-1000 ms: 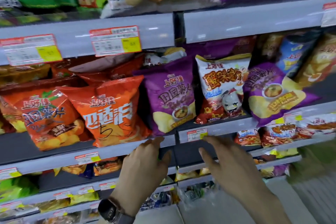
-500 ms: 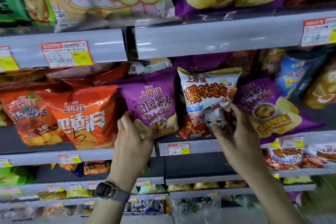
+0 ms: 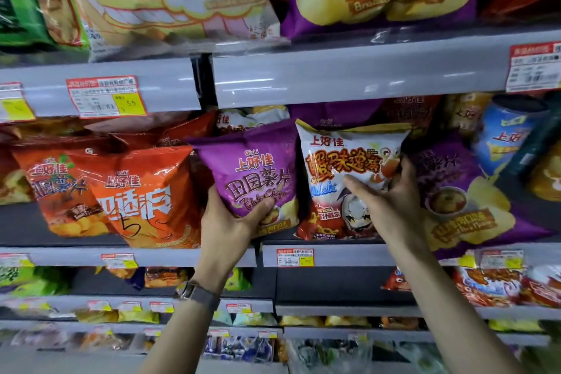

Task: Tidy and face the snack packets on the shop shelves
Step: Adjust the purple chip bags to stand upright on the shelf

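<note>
On the middle shelf (image 3: pixel 182 256), the left hand (image 3: pixel 226 223) has its grip clamped on a purple Oishi packet (image 3: pixel 255 161) marked "Potato Chips". The right hand (image 3: pixel 391 203) grip clamps the white packet (image 3: pixel 343 158) just beside it. A price tag (image 3: pixel 106 97) above reads 5.5.

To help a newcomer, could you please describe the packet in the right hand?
Find the middle shelf, where orange packets give way to purple. Right of the purple packet in the left hand stands the white packet. It alone is white, with orange-red lettering.

Two grips (image 3: pixel 226 222) (image 3: pixel 391 206), two held packets (image 3: pixel 258 167) (image 3: pixel 343 158), one wristwatch (image 3: pixel 197 293)
</note>
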Tool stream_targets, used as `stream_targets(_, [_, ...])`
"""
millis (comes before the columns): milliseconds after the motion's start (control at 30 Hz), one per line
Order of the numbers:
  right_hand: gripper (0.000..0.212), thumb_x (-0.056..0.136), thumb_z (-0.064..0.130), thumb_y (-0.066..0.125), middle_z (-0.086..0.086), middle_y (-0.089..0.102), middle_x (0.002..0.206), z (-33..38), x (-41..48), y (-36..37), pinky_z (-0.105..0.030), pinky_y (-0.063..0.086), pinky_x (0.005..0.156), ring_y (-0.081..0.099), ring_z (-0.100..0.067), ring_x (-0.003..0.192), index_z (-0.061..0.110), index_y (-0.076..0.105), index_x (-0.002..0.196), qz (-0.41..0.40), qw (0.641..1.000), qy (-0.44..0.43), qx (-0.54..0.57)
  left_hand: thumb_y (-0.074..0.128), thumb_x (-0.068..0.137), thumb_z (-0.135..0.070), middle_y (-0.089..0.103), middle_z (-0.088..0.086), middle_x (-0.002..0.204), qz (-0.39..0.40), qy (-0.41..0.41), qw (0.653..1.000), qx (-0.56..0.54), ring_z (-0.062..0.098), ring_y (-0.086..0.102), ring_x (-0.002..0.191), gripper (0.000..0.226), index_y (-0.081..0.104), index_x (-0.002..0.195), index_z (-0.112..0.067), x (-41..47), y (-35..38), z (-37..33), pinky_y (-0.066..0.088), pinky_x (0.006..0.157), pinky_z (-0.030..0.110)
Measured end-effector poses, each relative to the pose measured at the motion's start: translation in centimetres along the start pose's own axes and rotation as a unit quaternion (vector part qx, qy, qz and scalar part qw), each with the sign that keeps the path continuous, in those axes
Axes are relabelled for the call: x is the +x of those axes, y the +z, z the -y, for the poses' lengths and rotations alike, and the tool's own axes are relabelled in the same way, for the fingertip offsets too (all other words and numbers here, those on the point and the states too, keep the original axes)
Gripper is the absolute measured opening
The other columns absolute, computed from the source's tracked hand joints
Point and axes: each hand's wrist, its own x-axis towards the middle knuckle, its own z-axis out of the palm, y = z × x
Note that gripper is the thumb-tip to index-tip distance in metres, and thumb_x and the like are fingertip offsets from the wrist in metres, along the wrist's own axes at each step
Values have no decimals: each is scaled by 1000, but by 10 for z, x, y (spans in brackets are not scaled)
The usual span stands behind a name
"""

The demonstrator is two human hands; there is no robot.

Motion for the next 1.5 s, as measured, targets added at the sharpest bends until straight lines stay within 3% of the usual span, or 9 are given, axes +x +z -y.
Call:
stream_targets(267, [64,74,18,93,3,77,113,-3,6,-16,-50,54,104,72,-12,109,12,59,128,-110,992,-25,54,99,65,-43,75,-9,112,-45,80,995,-28,7,74,96,77,55,127,-28,-9,3,-11,62,85,35])
stream_targets(667, [73,70,19,92,-18,70,119,9,-3,13,-45,56,103,69,-27,117,4,55,132,-72,990,-48,114,94,66,-25,72,1,117,-73,132,980,-126,20,71,107,74,58,129,-10,-40,-60,12,59,89,31])
stream_targets(767, [83,66,20,92,-9,73,117,9,-8,32,-37,58,97,71,-21,113,2,53,137,-61,988,-41,133,96,66,-24,72,2,118,-91,131,979,-123,22,70,109,75,58,129,-13,-46,-82,28,60,89,40])
stream_targets(833, [86,65,24,96,-7,71,113,6,-12,44,-45,57,100,70,-21,113,6,53,137,-52,991,-40,119,98,68,-29,73,0,117,-97,131,978,-128,21,71,107,74,59,129,-15,-49,-99,38,61,83,46])
stream_targets(933, [85,68,19,95,-10,69,118,6,-23,66,-50,55,103,68,-21,118,14,51,140,-33,993,-37,105,93,68,-42,74,-5,111,-98,133,977,-133,14,71,100,68,61,123,-18,-55,-122,49,60,81,36])
stream_targets(1100, [78,77,0,87,-3,71,125,12,-45,110,-36,56,102,69,-14,117,12,48,144,-18,992,-46,117,91,68,-39,74,-1,107,-71,113,978,-159,10,69,93,67,62,122,-12,-66,-152,68,54,80,20])
stream_targets(1233, [89,79,10,89,1,67,132,18,-57,141,-37,53,107,66,-10,120,13,38,152,8,994,-35,100,95,72,-23,74,-6,105,-45,121,983,-133,9,70,93,62,62,122,-9,-77,-170,81,54,78,18])
stream_targets(1367, [96,80,17,89,21,66,117,21,-62,158,-21,53,94,66,8,104,19,31,156,5,996,-30,83,96,72,-22,76,-6,112,-19,105,985,-135,11,73,103,66,62,128,-11,-82,-185,89,58,86,24])
stream_targets(1500, [95,78,17,91,11,71,115,25,-61,162,-23,57,91,70,-1,100,19,34,154,-16,996,-15,84,95,74,-27,75,-5,113,6,86,988,-129,14,72,105,68,61,131,-13,-82,-190,90,58,86,25])
